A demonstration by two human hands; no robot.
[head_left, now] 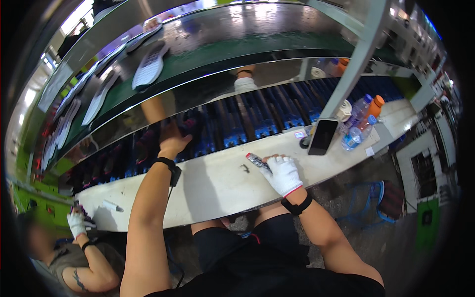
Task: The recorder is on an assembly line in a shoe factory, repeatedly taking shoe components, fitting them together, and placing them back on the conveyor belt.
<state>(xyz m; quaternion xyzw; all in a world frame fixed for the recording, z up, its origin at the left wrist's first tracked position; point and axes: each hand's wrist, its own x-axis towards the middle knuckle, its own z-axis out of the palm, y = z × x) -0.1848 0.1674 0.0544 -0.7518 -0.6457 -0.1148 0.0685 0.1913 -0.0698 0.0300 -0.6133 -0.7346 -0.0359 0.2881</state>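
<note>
My left hand, bare, reaches over the far edge of the white worktop to the dark, blue-edged slatted conveyor. Its thumb stands apart to the right, and the fingers stretch toward dark shoe-like pieces there. I see nothing held in it; its fingertips are dim. My right hand, in a white glove, rests above the worktop. It is closed around a slim tool with a red end and a silvery, dark-patterned body. A small dark scrap lies just left of that tool.
Shoe soles line the green upper belt. To the right stand a phone, a clear bottle, an orange bottle and a grey post. A white tube and a co-worker's gloved hand are at left.
</note>
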